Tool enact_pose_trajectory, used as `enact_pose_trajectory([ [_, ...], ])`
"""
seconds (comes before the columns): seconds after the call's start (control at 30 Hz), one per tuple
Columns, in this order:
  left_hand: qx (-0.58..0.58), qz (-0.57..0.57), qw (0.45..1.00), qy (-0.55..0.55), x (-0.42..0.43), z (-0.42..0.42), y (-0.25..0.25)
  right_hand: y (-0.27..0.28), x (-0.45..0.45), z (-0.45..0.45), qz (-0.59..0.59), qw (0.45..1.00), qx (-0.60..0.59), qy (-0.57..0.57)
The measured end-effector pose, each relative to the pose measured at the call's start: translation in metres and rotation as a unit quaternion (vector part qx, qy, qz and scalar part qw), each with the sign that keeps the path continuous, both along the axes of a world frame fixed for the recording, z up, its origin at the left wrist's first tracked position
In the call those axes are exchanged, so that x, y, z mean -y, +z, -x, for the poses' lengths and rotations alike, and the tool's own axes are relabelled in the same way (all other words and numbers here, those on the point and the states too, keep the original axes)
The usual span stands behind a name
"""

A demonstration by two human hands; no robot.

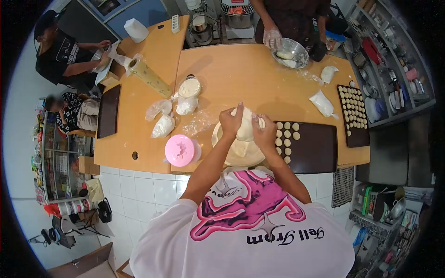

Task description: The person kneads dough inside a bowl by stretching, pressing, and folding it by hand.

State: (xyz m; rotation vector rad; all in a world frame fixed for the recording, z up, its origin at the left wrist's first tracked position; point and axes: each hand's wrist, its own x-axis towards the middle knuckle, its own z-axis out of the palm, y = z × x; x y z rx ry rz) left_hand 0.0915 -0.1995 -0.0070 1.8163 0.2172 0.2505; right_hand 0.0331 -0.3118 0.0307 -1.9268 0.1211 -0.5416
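Both of my hands are on a lump of pale dough point(244, 127) above a round, light-coloured bowl point(254, 160) near the table's front edge. My left hand point(231, 121) grips the dough's left side, thumb up. On its right side my right hand point(264, 132) has its fingers wrapped round it. More dough point(242, 149) lies in the bowl below. Just right of the bowl is a dark tray point(313, 147) with several small round dough pieces point(287, 142) at its left end.
A pink-lidded tub point(181, 150), bags of white powder point(163, 126) and a plastic-wrap roll point(150, 78) stand left. Across the table a person's floury hand point(272, 38) is at a metal bowl point(301, 52). A filled tray point(356, 134) lies right. Another person point(69, 53) works left.
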Motion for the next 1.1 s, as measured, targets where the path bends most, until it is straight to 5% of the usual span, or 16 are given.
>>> enact_pose_trajectory([
  [0.1, 0.042, -0.091, 0.993, 0.065, -0.009, -0.014, -0.021, -0.005, 0.002, 0.007, 0.063, 0.995, -0.036, 0.067],
  [0.2, 0.006, -0.086, 0.994, 0.060, -0.017, -0.019, -0.033, -0.009, 0.003, 0.015, -0.001, 0.994, -0.020, 0.106],
  [0.3, -0.024, 0.076, 0.992, -0.096, -0.024, -0.016, -0.030, -0.032, 0.006, 0.013, -0.129, 0.986, -0.102, 0.043],
  [0.4, -0.122, 0.424, 0.881, -0.173, -0.031, 0.000, -0.030, -0.056, 0.014, 0.005, -0.350, 0.923, -0.150, 0.052],
  [0.43, -0.135, 0.417, 0.887, -0.143, -0.030, 0.004, -0.031, -0.060, 0.018, -0.001, -0.374, 0.915, -0.146, 0.046],
  [0.53, -0.217, 0.392, 0.889, -0.091, -0.020, 0.018, -0.016, -0.062, 0.020, -0.002, -0.310, 0.944, -0.085, 0.076],
  [0.6, -0.326, 0.367, 0.865, -0.104, -0.013, 0.030, 0.012, -0.050, 0.016, 0.006, -0.154, 0.975, -0.061, 0.150],
  [0.63, -0.345, 0.474, 0.795, -0.157, -0.013, 0.031, 0.012, -0.038, 0.017, 0.010, -0.079, 0.973, -0.061, 0.209],
  [0.73, -0.312, 0.451, 0.812, -0.202, -0.020, 0.029, 0.002, 0.006, 0.026, 0.019, 0.023, 0.908, -0.138, 0.395],
  [0.77, -0.270, 0.446, 0.839, -0.154, -0.015, 0.035, 0.002, -0.006, 0.031, 0.017, 0.063, 0.904, -0.045, 0.421],
  [0.87, -0.196, 0.367, 0.900, -0.131, -0.015, 0.038, -0.024, 0.002, 0.041, 0.014, 0.003, 0.871, -0.262, 0.417],
  [0.97, -0.206, 0.410, 0.883, -0.100, -0.010, 0.045, 0.007, 0.021, 0.033, 0.009, -0.084, 0.913, -0.342, 0.207],
  [1.07, -0.211, 0.396, 0.891, -0.073, -0.007, 0.044, 0.023, -0.007, 0.033, 0.003, 0.005, 0.958, -0.206, 0.202],
  [1.1, -0.164, 0.299, 0.937, -0.080, -0.007, 0.044, 0.013, -0.016, 0.029, 0.007, -0.044, 0.948, -0.207, 0.236],
])
